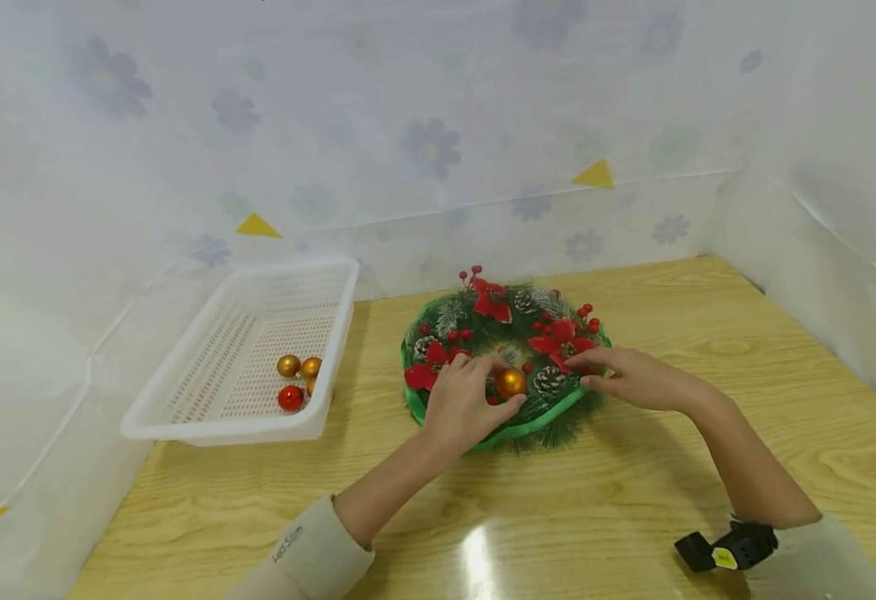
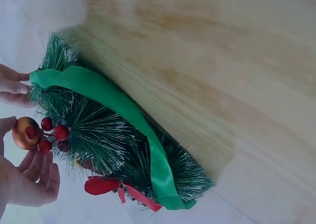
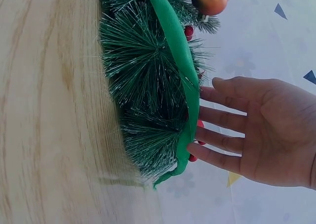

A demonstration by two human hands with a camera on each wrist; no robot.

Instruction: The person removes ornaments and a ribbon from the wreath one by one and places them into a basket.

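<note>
A black wrist device [image 1: 726,550] sits nearest, on the right forearm. On the wooden table [image 1: 633,517] lies a wreath [image 1: 503,358]. The left hand [image 1: 463,404] pinches a gold bauble [image 1: 511,382] at its front; the right hand [image 1: 633,377], fingers straight, steadies its right edge. A white basket [image 1: 182,417] to the left holds more baubles [image 1: 291,398].

Head view: left hand [image 1: 463,408] covers the wreath's [image 1: 505,358] near-left rim. A third gold ball in the basket [image 1: 235,417] is half hidden behind its wall. Left wrist view: far surface [image 2: 222,61] blurred.
</note>
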